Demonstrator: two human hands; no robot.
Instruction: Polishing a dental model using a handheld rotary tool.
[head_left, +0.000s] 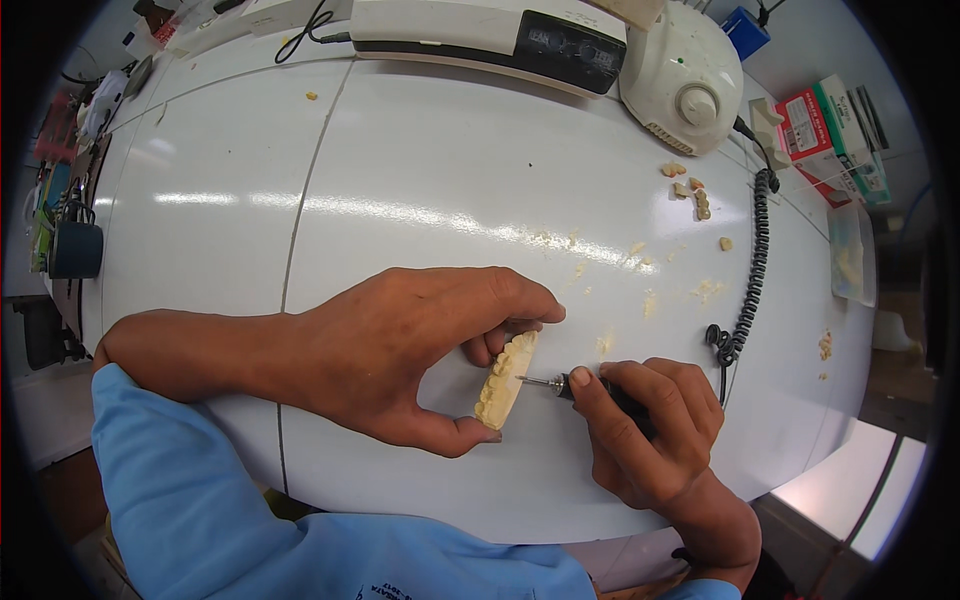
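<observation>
A pale yellow plaster dental model (508, 385) with a row of teeth is held in my left hand (400, 350), the thumb at its near end and the fingers at its far end. My right hand (650, 430) grips a black rotary handpiece (632, 405) like a pen. The handpiece's thin metal bit (535, 380) points left and meets the model's right side, or lies very close to it. Whether the bit is spinning cannot be seen. Both hands are over the white tabletop (420, 140).
Yellowish crumbs (650, 300) and small plaster pieces (702, 205) lie beyond my hands. A coiled black cord (755, 270) runs along the right to a white control box (690, 85). A white device (480, 40) stands at the back. Boxes (810, 130) and a clear container (852, 255) stand right.
</observation>
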